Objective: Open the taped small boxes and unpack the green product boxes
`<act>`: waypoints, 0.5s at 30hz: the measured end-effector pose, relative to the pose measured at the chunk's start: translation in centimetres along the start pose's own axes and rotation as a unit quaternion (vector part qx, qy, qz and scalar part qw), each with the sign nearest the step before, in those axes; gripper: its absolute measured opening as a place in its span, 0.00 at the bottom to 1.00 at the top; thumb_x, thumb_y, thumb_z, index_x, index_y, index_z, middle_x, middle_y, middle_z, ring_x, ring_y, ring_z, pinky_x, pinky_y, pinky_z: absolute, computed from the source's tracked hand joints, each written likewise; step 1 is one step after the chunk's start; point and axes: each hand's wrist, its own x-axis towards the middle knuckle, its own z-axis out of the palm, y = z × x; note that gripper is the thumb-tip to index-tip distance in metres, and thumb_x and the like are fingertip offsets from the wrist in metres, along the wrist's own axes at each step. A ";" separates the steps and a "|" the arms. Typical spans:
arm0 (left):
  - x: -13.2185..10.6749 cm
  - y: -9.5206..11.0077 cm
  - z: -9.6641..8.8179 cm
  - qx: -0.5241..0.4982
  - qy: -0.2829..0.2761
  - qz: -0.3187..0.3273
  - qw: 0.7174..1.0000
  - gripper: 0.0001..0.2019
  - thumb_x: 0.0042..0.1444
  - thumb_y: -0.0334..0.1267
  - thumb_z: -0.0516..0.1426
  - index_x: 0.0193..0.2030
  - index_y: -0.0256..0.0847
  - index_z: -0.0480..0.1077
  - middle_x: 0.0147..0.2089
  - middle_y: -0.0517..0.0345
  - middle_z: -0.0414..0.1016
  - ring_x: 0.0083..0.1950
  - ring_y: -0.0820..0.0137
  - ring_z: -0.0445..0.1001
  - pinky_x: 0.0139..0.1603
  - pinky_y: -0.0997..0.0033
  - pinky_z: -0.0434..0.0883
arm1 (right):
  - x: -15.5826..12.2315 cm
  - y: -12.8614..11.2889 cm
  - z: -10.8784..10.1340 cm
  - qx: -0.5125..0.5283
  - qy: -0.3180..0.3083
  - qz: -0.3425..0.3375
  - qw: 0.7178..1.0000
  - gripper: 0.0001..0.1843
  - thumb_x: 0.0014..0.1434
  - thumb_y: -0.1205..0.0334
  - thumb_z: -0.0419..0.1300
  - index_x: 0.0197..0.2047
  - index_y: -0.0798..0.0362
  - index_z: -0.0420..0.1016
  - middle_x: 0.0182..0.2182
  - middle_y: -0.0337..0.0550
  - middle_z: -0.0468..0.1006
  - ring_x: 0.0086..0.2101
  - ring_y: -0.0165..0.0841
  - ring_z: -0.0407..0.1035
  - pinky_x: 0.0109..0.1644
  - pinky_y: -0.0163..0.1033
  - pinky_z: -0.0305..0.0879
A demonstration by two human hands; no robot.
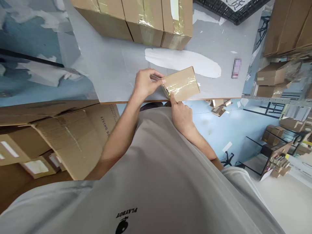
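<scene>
A small brown cardboard box (pixel 184 83) with shiny clear tape across it lies tilted at the near edge of the table. My left hand (pixel 147 84) pinches the box's left end between thumb and fingers. At the near left corner, the index finger of my right hand (pixel 181 115) presses against the box. The other fingers of that hand are curled. A small yellow bit (pixel 170 95) shows by the index fingertip; what it belongs to is hidden.
Three taped cartons (pixel 146 26) stand in a row at the table's far side. A black crate (pixel 236 14) is at the far right, near a blurred purple item (pixel 236 68). On the left, a large open carton (pixel 80 139) contains boxes. White paper (pixel 182 61) lies behind the small box.
</scene>
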 end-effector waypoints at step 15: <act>-0.1 0.4 0.2 0.029 0.033 -0.026 0.999 0.08 0.56 0.35 0.74 0.42 0.44 0.85 0.53 0.53 0.91 0.48 0.60 0.89 0.53 0.58 0.89 | -0.7 0.3 -1.0 -0.043 -0.068 -0.018 0.997 0.42 0.85 0.71 0.49 0.96 0.50 0.47 0.60 0.64 0.90 0.58 0.47 0.90 0.61 0.46 0.87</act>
